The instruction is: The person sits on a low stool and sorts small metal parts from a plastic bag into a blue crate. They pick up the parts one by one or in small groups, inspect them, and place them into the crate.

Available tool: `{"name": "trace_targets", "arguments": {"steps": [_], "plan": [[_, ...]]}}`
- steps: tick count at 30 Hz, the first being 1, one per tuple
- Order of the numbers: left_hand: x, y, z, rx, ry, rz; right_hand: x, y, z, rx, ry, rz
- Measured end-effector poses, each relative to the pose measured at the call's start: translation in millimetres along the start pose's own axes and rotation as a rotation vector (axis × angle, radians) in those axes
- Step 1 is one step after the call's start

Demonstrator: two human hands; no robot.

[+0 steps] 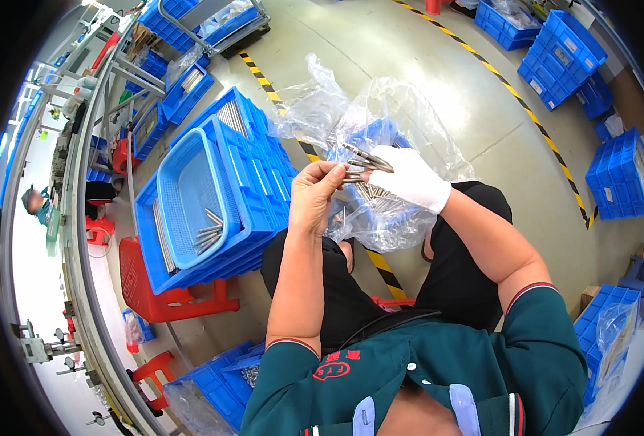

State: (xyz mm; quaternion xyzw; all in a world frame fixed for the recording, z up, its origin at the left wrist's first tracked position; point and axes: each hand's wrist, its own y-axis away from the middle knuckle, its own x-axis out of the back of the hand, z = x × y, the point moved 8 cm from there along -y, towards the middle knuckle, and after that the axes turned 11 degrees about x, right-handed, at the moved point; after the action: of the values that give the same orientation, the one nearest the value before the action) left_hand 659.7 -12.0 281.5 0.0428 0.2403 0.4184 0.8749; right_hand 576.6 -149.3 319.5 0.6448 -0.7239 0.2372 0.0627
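Note:
Several slim, shiny metal rods [365,155] are held between my two hands in front of my knees. My right hand [411,179], in a white glove, is closed around them, and their ends stick out to the left. With bare thumb and fingers, my left hand [314,190] pinches rods near those ends; how many is hidden. Just below the hands, more loose metal rods [377,198] lie in a blue crate lined with a clear plastic bag [402,227].
A light-blue basket [168,182] with several metal rods rests on stacked blue crates [264,163] at my left. Beside that stack is a red stool [142,280]. Other blue crates [616,176] stand at the right. Yellow-black tape [474,54] marks the floor.

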Motion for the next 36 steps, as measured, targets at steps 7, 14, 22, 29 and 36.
{"name": "trace_targets", "arguments": {"steps": [7,14,22,29,36], "plan": [[5,-4,-14,0.083,0.039,-0.006,-2,2,-5,0.03,0.217,0.006],[1,-5,-21,0.078,0.072,0.011,-3,4,-6,0.032,0.274,0.028],[-7,3,-4,-0.014,-0.1,0.07,-4,1,12,-0.018,0.026,0.021],[13,2,7,-0.054,-0.021,0.139,-14,3,21,-0.196,-0.295,-0.04],[1,1,-5,0.063,0.113,0.009,-28,8,25,-0.294,-0.471,-0.08]]}}
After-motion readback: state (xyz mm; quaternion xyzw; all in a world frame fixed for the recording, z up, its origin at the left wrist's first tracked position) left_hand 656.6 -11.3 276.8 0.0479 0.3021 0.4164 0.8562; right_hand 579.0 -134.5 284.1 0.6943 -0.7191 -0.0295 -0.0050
